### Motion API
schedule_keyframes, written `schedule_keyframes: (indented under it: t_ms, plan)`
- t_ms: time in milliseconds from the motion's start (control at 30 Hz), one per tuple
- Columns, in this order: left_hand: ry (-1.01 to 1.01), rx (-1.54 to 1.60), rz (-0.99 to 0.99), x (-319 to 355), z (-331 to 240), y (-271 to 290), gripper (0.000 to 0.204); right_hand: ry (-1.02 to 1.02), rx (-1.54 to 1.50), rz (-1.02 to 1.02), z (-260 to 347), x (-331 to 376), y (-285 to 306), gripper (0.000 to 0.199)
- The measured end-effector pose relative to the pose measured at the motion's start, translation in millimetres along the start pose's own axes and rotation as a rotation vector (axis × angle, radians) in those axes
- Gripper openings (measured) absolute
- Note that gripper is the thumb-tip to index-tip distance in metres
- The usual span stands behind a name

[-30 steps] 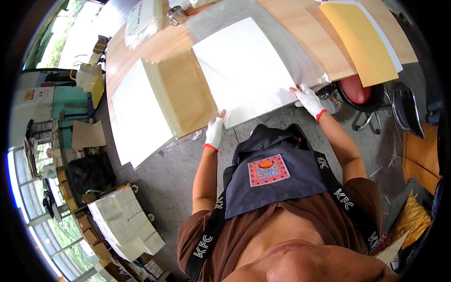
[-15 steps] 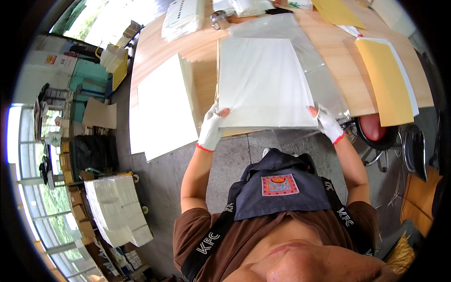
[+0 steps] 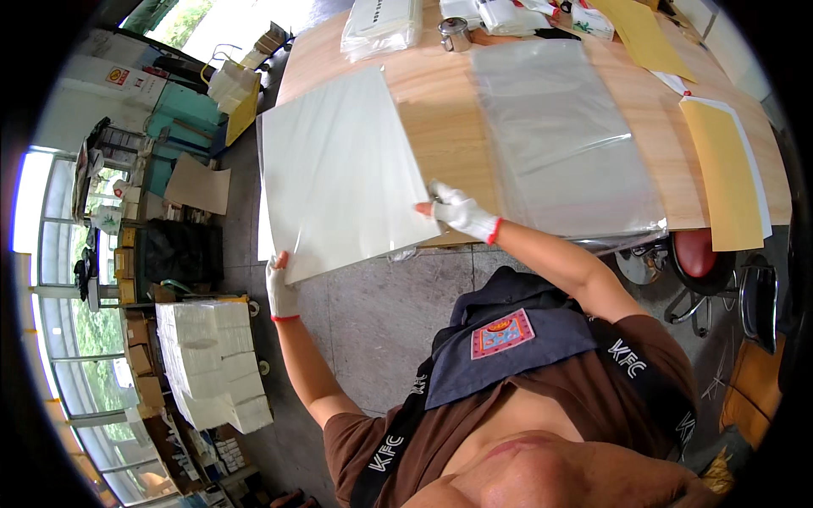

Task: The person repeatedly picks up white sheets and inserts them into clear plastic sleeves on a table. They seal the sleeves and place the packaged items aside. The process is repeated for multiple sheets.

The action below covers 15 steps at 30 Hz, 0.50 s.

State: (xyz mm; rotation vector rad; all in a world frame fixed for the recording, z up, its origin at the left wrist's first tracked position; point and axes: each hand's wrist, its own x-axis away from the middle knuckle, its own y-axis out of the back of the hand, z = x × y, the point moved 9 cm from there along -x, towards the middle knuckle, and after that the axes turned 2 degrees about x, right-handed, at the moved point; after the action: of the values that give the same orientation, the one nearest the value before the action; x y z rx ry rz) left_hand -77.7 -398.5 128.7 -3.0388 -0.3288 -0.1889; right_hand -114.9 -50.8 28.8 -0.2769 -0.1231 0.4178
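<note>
A large flat white pack of sheets [image 3: 343,169] with a glossy, film-like surface lies tilted over the left side of the table, its near edge past the table's front. My left hand [image 3: 282,288], in a white fingerless-tipped glove with a red cuff, grips its near left corner. At its near right corner, my right hand [image 3: 460,212], gloved alike, is closed on the edge. Beneath the pack, a white stack [image 3: 264,241] shows only along the left side. To the right of my right hand lies a pile of clear plastic bags [image 3: 567,140], flat on the table.
White packs [image 3: 381,30] and a metal cup [image 3: 455,35] stand at the back of the wooden table [image 3: 440,110]. Yellow envelopes [image 3: 718,173] lie along the right. A red stool [image 3: 694,254] is by the front right edge. Stacked white bundles [image 3: 207,360] sit on a cart at left.
Both hands have carried the white pack leftward, from over the clear bags to above the white stack. The pile of clear bags is now uncovered.
</note>
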Motion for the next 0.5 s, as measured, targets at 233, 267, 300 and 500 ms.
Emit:
schedule_keyframes:
  t_ms: [233,267,300,500]
  plan:
    - [0.216,-0.734,0.089,-39,18,40,0.042,-0.23,0.882,-0.093,28,-5,-13,0.063]
    - [0.253,-1.234,-0.14,-35,-8,39,0.053,-0.2,0.886,-0.078,31,-4,-11,0.061]
    - [0.147,-1.556,-0.282,-21,-51,-6,0.064,-0.169,0.894,-0.068,32,0,-1,0.059]
    - [-0.68,-0.605,-0.248,58,-55,-151,0.054,0.024,0.518,-0.445,16,81,180,0.029]
